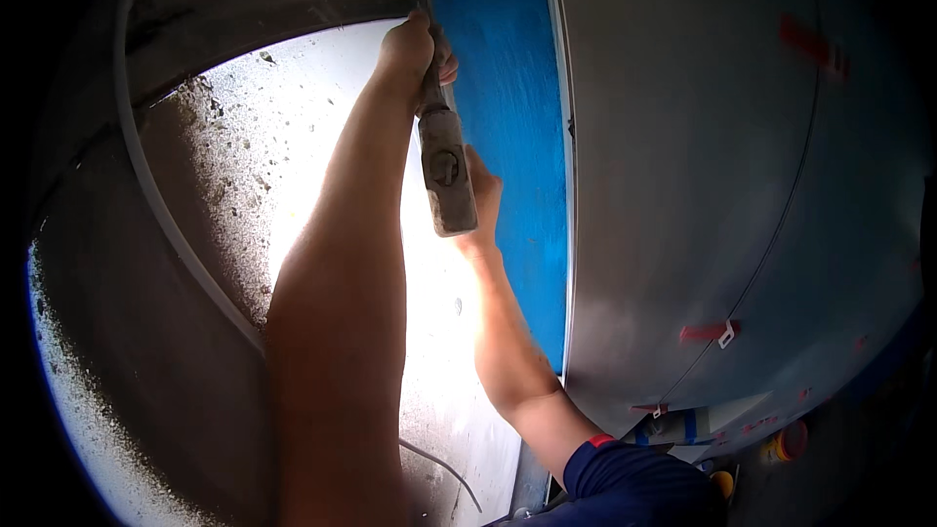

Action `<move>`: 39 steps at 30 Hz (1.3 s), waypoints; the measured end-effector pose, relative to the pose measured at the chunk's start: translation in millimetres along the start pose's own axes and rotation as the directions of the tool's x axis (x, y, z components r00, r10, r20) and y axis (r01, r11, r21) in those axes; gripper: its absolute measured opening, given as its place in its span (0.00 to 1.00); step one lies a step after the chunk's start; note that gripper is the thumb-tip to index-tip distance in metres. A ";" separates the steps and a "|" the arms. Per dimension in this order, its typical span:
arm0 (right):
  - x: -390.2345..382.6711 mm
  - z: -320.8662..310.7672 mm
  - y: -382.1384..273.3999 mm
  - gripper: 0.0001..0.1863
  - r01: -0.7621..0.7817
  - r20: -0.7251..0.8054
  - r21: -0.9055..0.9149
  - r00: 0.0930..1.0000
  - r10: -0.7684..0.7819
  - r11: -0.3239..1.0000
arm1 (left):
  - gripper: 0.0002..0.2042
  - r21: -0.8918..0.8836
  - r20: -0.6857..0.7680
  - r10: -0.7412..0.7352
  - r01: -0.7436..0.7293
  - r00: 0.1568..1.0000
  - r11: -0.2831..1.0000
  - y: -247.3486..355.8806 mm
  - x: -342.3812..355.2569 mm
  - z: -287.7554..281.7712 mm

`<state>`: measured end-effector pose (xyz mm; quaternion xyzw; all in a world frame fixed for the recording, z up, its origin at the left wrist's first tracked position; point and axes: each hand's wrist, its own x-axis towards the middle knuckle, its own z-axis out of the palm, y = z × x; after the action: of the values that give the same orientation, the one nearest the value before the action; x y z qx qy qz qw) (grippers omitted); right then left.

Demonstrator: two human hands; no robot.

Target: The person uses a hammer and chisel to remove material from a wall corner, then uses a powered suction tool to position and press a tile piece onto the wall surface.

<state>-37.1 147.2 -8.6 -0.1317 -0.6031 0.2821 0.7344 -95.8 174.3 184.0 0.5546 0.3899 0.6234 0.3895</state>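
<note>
At the top of the head view, my left hand (405, 47) is closed around a narrow dark metal bar that looks like a chisel (430, 93). The bar's far end meets the corner where the ceiling-like surface joins a blue painted strip (508, 117). Just below, a worn hammer (451, 210) has its blocky head lined up with the bar's near end; whether they touch I cannot tell. My right hand (485, 181) sits behind the hammer head, closed on the handle, which is mostly hidden. Both arms are stretched out.
Right of the strip stands a large grey panel (683, 185) with red clips (708, 333) along a seam. Left of my arms lies a glaring, speckled pale surface (234, 156). A thin cable (444, 466) curves below. Yellow-and-red containers (787, 442) stand at lower right.
</note>
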 end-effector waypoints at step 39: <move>-13.8 3.8 -39.5 0.07 0.306 -0.155 -0.083 0.936 -0.316 0.948 | 0.23 0.091 -0.063 -0.060 0.065 0.996 0.994 33.1 -7.3 7.1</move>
<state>-32.2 106.9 2.2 -0.0787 -0.5607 0.1331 0.8135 -89.9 155.0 212.2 0.5406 0.4474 0.6085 0.3707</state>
